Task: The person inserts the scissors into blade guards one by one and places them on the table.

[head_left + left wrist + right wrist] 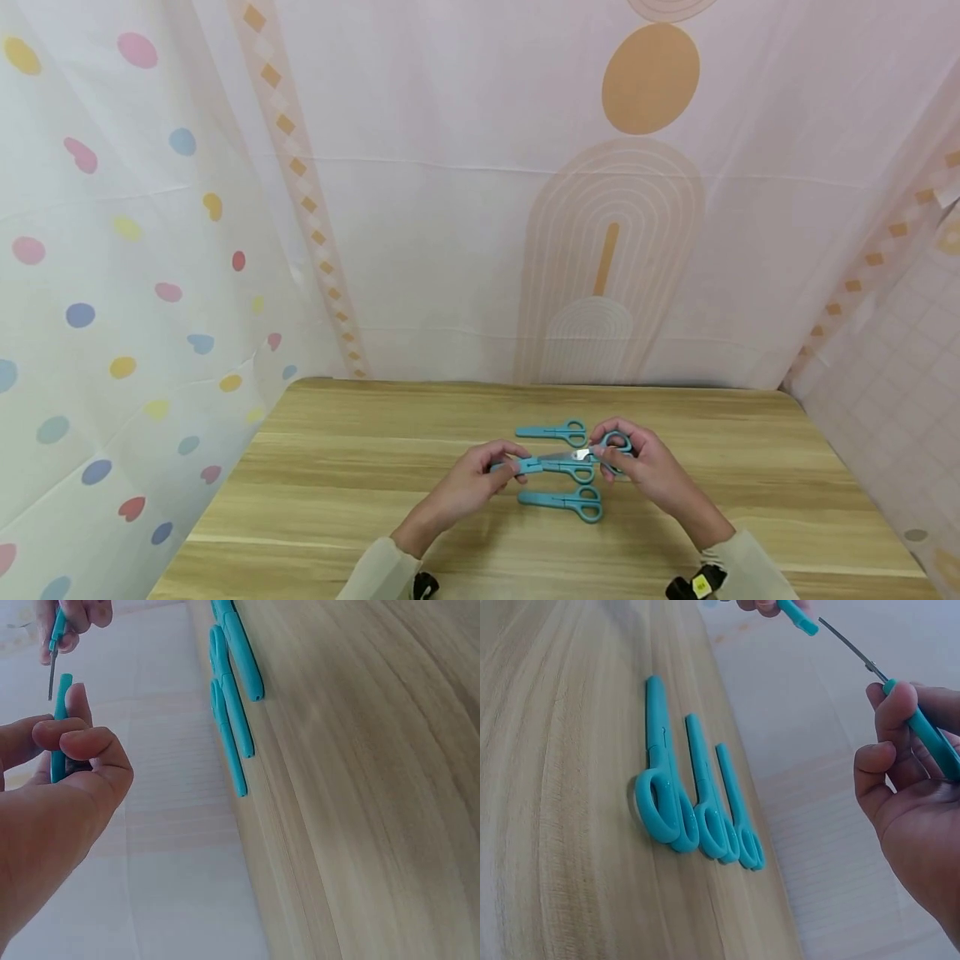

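Observation:
My left hand (467,482) pinches a teal scissor blade cover (64,688) between thumb and fingers, above the table. In my right hand (656,471) is a pair of scissors (928,741) with teal handles, its metal blades bare and pointing left at the cover's mouth. Both wrist views show a small gap between the blade tip and the cover. Beneath and around the hands lie three more teal scissors with covered blades: one farther back (551,432), one in the middle (581,472) partly hidden by the held pair, and one nearer (581,502).
The three scissors lie in a row on a wood-grain table (337,467), handles to the right. A pale patterned curtain (435,250) hangs behind the table's back edge, and a dotted one (150,333) on the left. Dark wrist straps show at both cuffs.

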The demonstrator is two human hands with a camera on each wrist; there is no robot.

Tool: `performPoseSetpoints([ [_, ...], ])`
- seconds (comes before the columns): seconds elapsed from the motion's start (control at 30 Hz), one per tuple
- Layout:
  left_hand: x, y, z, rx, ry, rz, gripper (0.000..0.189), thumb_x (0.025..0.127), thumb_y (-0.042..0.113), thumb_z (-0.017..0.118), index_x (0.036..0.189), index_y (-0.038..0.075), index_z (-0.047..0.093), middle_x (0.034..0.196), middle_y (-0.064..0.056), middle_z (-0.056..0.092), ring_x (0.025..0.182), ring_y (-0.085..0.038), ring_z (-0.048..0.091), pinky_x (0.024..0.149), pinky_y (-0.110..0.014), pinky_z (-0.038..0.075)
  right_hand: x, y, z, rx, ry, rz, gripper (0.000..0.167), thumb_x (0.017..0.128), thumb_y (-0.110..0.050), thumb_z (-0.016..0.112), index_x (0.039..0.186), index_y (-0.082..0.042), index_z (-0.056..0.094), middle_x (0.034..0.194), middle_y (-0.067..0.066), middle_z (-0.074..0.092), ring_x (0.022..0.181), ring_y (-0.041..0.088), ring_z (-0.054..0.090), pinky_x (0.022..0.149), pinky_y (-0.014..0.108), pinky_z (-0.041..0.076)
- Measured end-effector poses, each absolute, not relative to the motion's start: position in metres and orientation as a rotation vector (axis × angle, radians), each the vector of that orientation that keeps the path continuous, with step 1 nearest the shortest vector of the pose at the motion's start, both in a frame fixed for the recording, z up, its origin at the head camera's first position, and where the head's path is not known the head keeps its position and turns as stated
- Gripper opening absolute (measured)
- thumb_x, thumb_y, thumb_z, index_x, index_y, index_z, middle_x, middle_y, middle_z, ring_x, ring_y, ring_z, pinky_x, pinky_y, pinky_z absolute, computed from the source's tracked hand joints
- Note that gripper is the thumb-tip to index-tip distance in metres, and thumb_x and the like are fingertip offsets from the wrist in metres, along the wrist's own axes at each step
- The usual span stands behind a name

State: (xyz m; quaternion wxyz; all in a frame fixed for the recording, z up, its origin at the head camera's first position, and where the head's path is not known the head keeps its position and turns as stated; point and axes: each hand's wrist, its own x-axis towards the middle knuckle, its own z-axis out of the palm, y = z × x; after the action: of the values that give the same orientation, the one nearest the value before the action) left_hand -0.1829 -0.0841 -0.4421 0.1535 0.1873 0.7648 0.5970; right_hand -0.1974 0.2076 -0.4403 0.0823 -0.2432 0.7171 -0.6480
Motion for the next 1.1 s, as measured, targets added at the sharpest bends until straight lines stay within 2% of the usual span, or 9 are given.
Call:
performPoseSetpoints([
  [0.17, -0.1838, -0.0832, -0.4421, 0.527, 2.200, 1.721, 0.023, 0.104, 0.016, 0.051, 0.122, 0.010, 0.063, 0.102, -0.016, 0.070, 0.072, -0.012, 0.045, 0.062, -0.022, 0.040, -0.1969, 0.2076, -0.4398, -0.752, 2.124, -1.953, 0.021, 0.099, -0.007, 0.058, 0.111, 0.010, 0.052, 0.079, 0.001, 0.054, 0.065, 0.009, 0.058, 0.061, 0.030, 0.053],
  [0.4, -0.1813, -0.0828, -0.4390, 0.531, 2.192, 1.733, 0.023, 0.105, 0.015, 0.049, 0.122, 0.011, 0.064, 0.103, -0.019, 0.068, 0.072, -0.014, 0.045, 0.060, -0.022, 0.039, -0.1947, 0.2099, -0.4390, -0.721, 2.133, -1.946, 0.022, 0.100, -0.008, 0.058, 0.112, 0.010, 0.052, 0.080, -0.001, 0.052, 0.066, 0.014, 0.057, 0.061, 0.029, 0.053],
  [0.73, -0.1819, -0.0835, -0.4394, 0.546, 2.162, 1.748, 0.023, 0.105, 0.015, 0.048, 0.122, 0.010, 0.063, 0.104, -0.020, 0.068, 0.070, -0.013, 0.043, 0.060, -0.022, 0.038, -0.1934, 0.2107, -0.4408, -0.732, 2.106, -1.955, 0.030, 0.100, -0.008, 0.057, 0.113, 0.016, 0.046, 0.080, -0.002, 0.053, 0.067, 0.012, 0.057, 0.062, 0.026, 0.052],
  [1.1, -0.1809, -0.0815, -0.4395, 0.559, 2.174, 1.729, 0.022, 0.105, 0.012, 0.049, 0.120, 0.009, 0.064, 0.101, -0.019, 0.068, 0.071, -0.012, 0.045, 0.060, -0.021, 0.038, -0.1927, 0.2106, -0.4425, -0.733, 2.108, -1.945, 0.025, 0.100, -0.008, 0.057, 0.113, 0.012, 0.049, 0.082, -0.001, 0.054, 0.068, 0.008, 0.057, 0.064, 0.029, 0.053],
])
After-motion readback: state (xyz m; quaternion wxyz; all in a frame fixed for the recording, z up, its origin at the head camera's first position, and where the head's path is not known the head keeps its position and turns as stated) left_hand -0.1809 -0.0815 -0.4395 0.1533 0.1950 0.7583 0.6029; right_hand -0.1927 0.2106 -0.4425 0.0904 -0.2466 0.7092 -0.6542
